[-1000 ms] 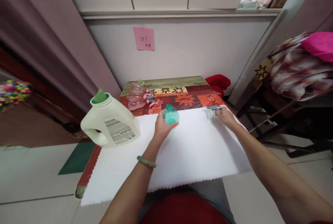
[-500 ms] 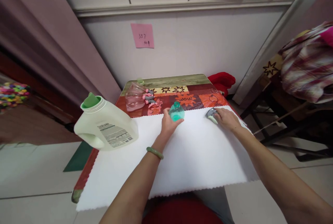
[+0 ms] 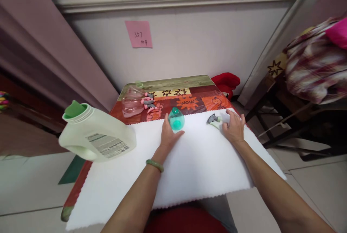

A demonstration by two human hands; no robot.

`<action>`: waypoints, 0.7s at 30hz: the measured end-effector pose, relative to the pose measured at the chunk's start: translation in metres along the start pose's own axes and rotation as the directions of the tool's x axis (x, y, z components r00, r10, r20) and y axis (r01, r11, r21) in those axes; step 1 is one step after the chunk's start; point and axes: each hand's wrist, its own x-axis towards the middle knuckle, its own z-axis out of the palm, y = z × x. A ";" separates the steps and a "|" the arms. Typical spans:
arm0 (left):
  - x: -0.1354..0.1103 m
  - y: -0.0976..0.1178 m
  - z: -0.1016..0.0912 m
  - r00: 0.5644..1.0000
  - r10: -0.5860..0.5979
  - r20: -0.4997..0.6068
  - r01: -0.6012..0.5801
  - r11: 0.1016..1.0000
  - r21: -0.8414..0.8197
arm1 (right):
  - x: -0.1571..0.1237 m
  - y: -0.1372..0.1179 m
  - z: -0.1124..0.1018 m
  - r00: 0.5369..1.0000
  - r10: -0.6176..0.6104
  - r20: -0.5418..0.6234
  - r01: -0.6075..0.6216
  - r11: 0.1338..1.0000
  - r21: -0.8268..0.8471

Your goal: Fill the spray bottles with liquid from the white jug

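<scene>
My left hand (image 3: pixel 168 135) is wrapped round a small clear teal bottle (image 3: pixel 176 119) with an open neck, upright on the white cloth. To the right, a grey and pale green spray head (image 3: pixel 213 119) lies on the cloth. My right hand (image 3: pixel 233 126) is just beside its pale green end, the fingers raised and apart. The thumb is close to that end; whether it touches is hard to see. Left of my hands stands a large pale green jug (image 3: pixel 108 132), its mouth open with a green piece (image 3: pixel 75 109) in it.
Several clear pink spray bottles (image 3: pixel 132 101) lie at the back left of the table, near a small green ring (image 3: pixel 139 84). A white cloth (image 3: pixel 189 164) covers the front. A pink note (image 3: pixel 138 34) is on the wall. Plaid fabric (image 3: pixel 311 63) sits at the right.
My right hand has come off the spray head and drawn slightly right, its fingers spreading. More of the spray head shows. My left hand stays round the teal bottle. The whole view has shifted a little.
</scene>
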 end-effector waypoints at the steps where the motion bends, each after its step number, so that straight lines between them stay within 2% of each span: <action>1: 0.001 0.001 0.000 1.000 -0.003 0.004 0.003 1.000 0.007 | 0.001 0.000 0.000 1.000 0.027 -0.010 -0.027 1.000 0.005; 6: 0.004 0.005 -0.001 0.999 -0.050 0.012 0.049 0.997 0.052 | 0.003 -0.002 0.000 0.983 0.172 -0.059 -0.174 0.984 -0.030; 9: 0.005 0.007 0.000 0.997 -0.073 0.013 0.071 0.993 0.090 | 0.004 0.000 0.000 0.972 0.232 -0.048 -0.232 0.973 -0.014; 13: 0.006 0.010 0.000 0.997 -0.079 0.018 0.076 0.988 0.132 | 0.007 0.003 -0.002 0.978 0.210 -0.012 -0.210 0.977 0.034; 21: 0.007 0.020 -0.002 0.995 -0.102 0.006 0.100 0.979 0.180 | 0.011 0.010 0.003 0.993 0.114 0.013 -0.113 0.963 0.245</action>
